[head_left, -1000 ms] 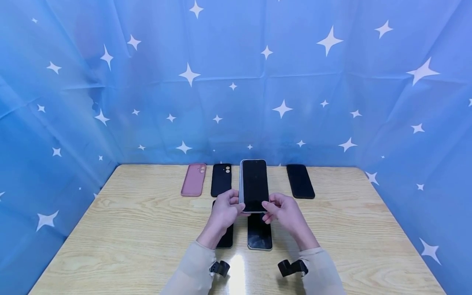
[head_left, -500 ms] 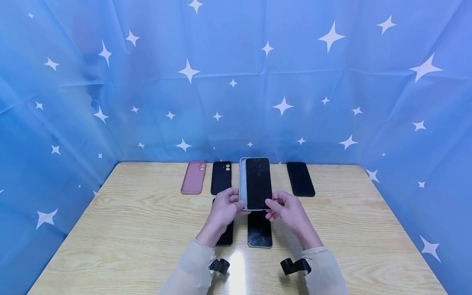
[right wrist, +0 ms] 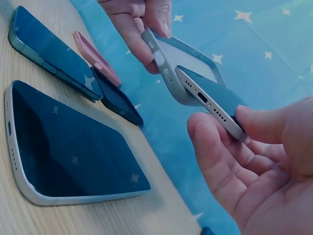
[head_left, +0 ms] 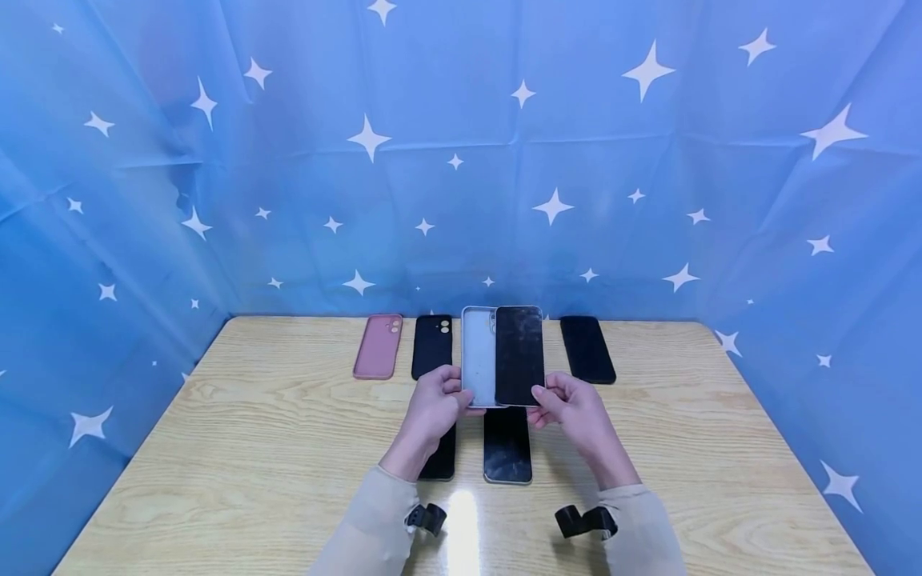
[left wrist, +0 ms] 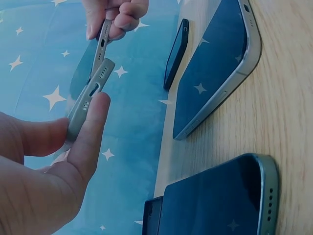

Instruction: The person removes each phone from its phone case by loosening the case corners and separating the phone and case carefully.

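Observation:
My left hand (head_left: 434,404) pinches the lower left corner of a pale grey-blue phone case (head_left: 479,356), thumb on the inner side and fingers beneath. My right hand (head_left: 576,412) pinches the lower right corner of a phone (head_left: 519,356) with a black screen facing up. Both are held above the table. The phone overlaps the right part of the case, and the case's camera cutout is partly hidden behind it. In the right wrist view, the phone's bottom edge with its charging port (right wrist: 202,97) tilts away from the case's end wall (right wrist: 166,71).
Below the hands lie a light-framed phone (head_left: 507,452) and a dark phone (head_left: 441,460), partly hidden by the left hand. Along the table's back lie a pink case (head_left: 378,348), a black case (head_left: 432,346) and a black phone (head_left: 587,350). A starred blue curtain (head_left: 461,192) stands behind.
The phone has shifted right with my right hand, from lying almost wholly over the case to overlapping only its right part. The case has moved slightly left with my left hand.

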`<control>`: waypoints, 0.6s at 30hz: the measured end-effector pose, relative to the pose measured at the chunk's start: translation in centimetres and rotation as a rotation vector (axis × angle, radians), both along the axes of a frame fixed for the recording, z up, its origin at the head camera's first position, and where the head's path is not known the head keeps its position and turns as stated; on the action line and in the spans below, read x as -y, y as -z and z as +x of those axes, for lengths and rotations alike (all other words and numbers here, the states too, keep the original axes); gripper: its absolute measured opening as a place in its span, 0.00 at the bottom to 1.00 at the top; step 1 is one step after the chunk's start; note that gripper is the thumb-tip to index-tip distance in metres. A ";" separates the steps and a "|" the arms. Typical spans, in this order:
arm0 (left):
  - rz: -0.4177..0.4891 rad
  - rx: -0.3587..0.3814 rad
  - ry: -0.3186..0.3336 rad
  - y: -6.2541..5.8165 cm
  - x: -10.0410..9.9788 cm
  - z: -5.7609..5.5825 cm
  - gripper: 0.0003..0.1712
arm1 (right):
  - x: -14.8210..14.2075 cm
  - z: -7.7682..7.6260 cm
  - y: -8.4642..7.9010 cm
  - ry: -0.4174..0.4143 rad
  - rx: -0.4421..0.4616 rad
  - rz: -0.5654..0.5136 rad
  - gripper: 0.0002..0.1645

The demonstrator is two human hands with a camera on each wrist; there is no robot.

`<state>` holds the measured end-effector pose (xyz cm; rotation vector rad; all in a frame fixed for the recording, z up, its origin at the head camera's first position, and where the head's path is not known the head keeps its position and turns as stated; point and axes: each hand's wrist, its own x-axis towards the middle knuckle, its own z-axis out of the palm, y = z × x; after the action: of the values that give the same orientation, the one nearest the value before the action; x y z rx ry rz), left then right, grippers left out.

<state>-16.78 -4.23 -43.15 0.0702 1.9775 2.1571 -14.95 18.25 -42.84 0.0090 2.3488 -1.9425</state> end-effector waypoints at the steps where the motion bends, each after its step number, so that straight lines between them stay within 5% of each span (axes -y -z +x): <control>1: 0.000 -0.001 0.000 0.0 0.0 0.0 0.19 | -0.1 0.0 0.0 0.006 0.003 -0.006 0.11; 18: -0.028 0.003 -0.011 0.4 -0.1 -0.3 0.17 | -1.6 0.9 0.5 0.055 0.007 -0.039 0.09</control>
<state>-17.10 -4.16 -43.55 0.0525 2.0103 2.1348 -14.08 19.87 -43.32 0.0779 2.3296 -2.0089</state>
